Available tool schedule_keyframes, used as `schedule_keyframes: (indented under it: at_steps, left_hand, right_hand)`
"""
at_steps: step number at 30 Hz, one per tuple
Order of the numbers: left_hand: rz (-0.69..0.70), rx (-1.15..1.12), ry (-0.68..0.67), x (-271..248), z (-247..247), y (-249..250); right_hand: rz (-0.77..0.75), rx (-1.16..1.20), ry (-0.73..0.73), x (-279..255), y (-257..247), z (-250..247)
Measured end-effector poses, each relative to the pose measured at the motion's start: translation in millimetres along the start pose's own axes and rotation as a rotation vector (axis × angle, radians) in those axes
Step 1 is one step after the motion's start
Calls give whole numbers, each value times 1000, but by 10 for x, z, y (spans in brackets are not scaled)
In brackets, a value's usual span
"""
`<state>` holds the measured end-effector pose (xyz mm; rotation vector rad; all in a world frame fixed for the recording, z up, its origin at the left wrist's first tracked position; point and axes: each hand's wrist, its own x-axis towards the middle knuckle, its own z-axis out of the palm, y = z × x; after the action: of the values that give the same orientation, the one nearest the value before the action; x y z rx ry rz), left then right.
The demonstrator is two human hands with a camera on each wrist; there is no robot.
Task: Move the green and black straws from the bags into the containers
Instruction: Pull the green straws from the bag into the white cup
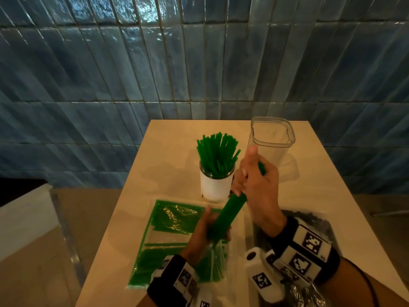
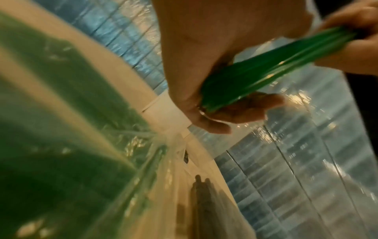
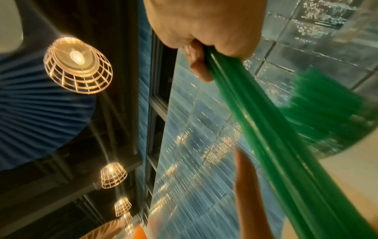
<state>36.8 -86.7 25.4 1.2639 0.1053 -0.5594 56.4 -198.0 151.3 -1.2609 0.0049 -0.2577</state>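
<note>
Both hands are curled round one bundle of green straws (image 1: pixel 230 214), its long axis slanting from the left hand (image 1: pixel 207 235), low and near, up to the right hand (image 1: pixel 254 180), the hand nearer the round container (image 1: pixel 215 185) just left of it.

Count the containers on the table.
2. A round jar full of green straws stands mid-table; an empty clear tub stands at the far right behind the right hand. None seem hidden.

Blue tiled wall (image 1: pixel 199 63), caged lamps (image 3: pixel 77 64)
</note>
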Motion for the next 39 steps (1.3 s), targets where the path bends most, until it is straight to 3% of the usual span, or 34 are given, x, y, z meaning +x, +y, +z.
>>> schedule_keyframes:
  at_steps: [3, 6, 8, 11, 15, 16, 18, 20, 25, 31, 39]
  left_hand:
    - [-203, -494, 149, 34, -14, 98]
    - [-211, -665, 205, 77, 100, 188]
    - [-194, -693, 157, 111, 162, 273]
    - [-104, -572, 160, 188, 220, 359]
    - [362, 76, 621, 364, 165, 391]
    - [415, 243, 672, 429, 143, 440]
    - [428, 542, 666, 613, 127, 546]
    - [416, 703, 629, 822, 150, 691]
    - [432, 771, 609, 1237, 237, 1045]
    - [339, 572, 651, 1390, 59, 1136]
    - [424, 469, 639, 1317, -42, 1085]
  right_hand:
    - [-97, 80, -11, 39, -113, 28]
    - [-179, 52, -27, -52, -59, 85]
    - [-140, 56, -35, -118, 29, 94]
    - [-105, 62, -4, -112, 21, 25]
    - [-117, 102, 119, 41, -168, -172]
    - [-122, 98, 142, 75, -190, -213]
    - [-128, 77, 167, 115, -192, -274]
    - [-119, 59, 177, 122, -147, -303]
    - [-118, 54, 137, 102, -16, -332]
    - [-108, 8, 149, 174, -76, -347]
    - [-200, -7, 146, 939, -208, -20]
